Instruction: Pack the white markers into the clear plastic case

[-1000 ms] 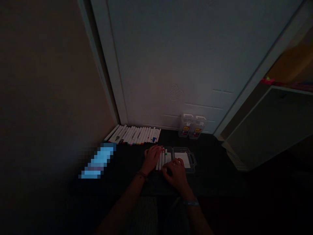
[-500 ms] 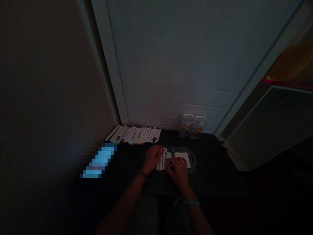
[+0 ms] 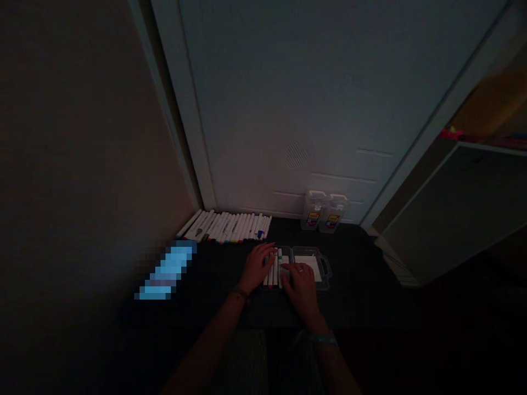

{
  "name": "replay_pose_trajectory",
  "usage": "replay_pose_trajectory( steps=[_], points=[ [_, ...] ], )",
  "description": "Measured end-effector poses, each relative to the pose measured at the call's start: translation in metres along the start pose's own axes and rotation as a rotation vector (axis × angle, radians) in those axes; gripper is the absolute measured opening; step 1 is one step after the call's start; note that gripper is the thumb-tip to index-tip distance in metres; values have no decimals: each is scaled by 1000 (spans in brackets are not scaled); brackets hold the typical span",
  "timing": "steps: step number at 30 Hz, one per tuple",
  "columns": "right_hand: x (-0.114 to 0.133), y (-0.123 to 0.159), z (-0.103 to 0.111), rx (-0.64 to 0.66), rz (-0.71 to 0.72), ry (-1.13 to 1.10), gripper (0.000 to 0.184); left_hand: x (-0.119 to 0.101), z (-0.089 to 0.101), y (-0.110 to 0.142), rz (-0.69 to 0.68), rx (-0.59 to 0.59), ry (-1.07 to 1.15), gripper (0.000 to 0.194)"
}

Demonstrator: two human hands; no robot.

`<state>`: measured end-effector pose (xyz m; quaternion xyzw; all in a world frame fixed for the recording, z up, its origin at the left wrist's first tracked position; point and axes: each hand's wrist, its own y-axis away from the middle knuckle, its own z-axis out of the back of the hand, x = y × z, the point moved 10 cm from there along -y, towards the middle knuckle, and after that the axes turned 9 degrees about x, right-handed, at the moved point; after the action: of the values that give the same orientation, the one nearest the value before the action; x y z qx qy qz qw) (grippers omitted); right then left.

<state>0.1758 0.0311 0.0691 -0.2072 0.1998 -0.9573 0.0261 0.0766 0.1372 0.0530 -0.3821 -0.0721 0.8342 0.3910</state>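
A clear plastic case [image 3: 324, 281] lies opened out on the dark table. Several white markers stand side by side in its left half, one of them a marker with a green band [image 3: 280, 267]. My left hand [image 3: 256, 269] rests over the left side of these markers, fingers stretched out and holding nothing. At the green-banded marker's right side is my right hand [image 3: 301, 284], its fingertips at the marker and thumb apart from the index finger. A white sheet [image 3: 309, 267] shows in the case's right half, partly behind that hand.
A long row of white markers [image 3: 230, 226] with coloured ends lies at the back left. Two clear cases [image 3: 313, 211] with labels stand upright against the white panel [image 3: 255, 109]. A bright, pixelated rectangle [image 3: 167, 271] lies at the table's left.
The green-banded marker has settled slightly to line up with the others. My right fingers have shifted a little along it; my left hand has barely moved.
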Motion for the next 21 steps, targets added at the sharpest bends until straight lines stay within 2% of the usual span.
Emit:
replay_pose_trajectory(
  steps=[3,9,14,21],
  points=[
    [4,1,0,18,14,37,25,-2,0,0,1,11,-13,27],
    [13,1,2,28,32,111,44,-3,0,0,20,48,-26,37],
    [11,1,-1,34,20,133,49,0,-2,0,39,63,-44,36],
    [11,0,-3,46,31,124,27,5,-3,1,53,49,-47,37]
  ],
)
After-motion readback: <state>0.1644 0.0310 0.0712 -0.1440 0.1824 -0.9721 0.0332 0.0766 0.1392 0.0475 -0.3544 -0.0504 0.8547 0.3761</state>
